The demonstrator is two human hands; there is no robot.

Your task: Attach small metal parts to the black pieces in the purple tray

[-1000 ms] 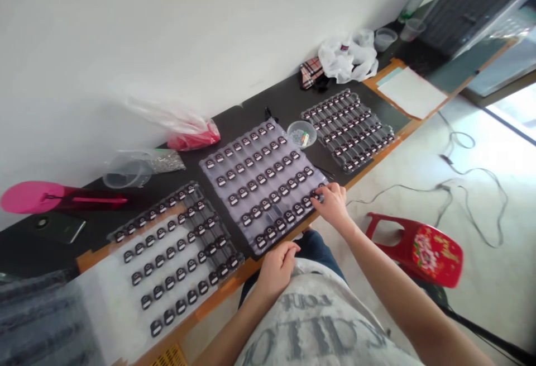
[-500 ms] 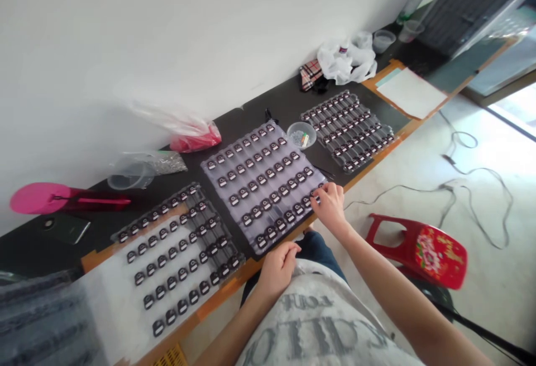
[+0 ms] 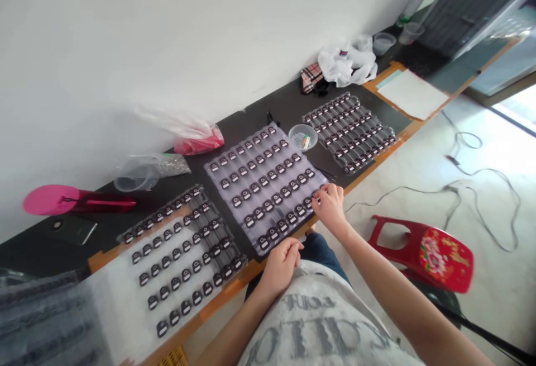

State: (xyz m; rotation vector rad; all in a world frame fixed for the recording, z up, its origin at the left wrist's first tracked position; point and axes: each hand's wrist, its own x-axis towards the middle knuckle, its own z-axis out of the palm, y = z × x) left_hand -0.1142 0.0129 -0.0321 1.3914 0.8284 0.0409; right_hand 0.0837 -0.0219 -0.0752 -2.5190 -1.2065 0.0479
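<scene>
Change: slight. Against the earlier frames the view has turned a little; no piece is seen to have left its row. Right hand [image 3: 329, 207] stays at the near right corner of the middle tray [image 3: 277, 212]. Meaning, as a judgement: handling of that one end spot goes on and appears unfinished.

Right hand: thumb and fingertips drawn in at the end of the near row, beside a black piece [image 3: 309, 203] with a white label; whether they pinch one cannot be told, the contact being covered.

Left hand [image 3: 285, 262]: at the shirt front, just off the tray's near edge; fingers curled, nothing seen in it; how tightly closed, cannot tell.

Surface [image 3: 253, 115], dark, wood-edged, along a pale wall: three trays. Middle tray, five rows of pieces. Left tray [image 3: 216, 237], likewise filled, partly over a white sheet [image 3: 113, 299]. Right tray [image 3: 363, 138], filled, beyond a tub [image 3: 302, 138] of clear bits.

Behind: pink bag [image 3: 199, 141], phone [image 3: 73, 231], white bag [image 3: 343, 69], plaid item [image 3: 311, 78]. Farther right: papers [image 3: 412, 95].

Room: red stool [image 3: 446, 260], floral top; cable [image 3: 419, 187] loose on the pale floor.
</scene>
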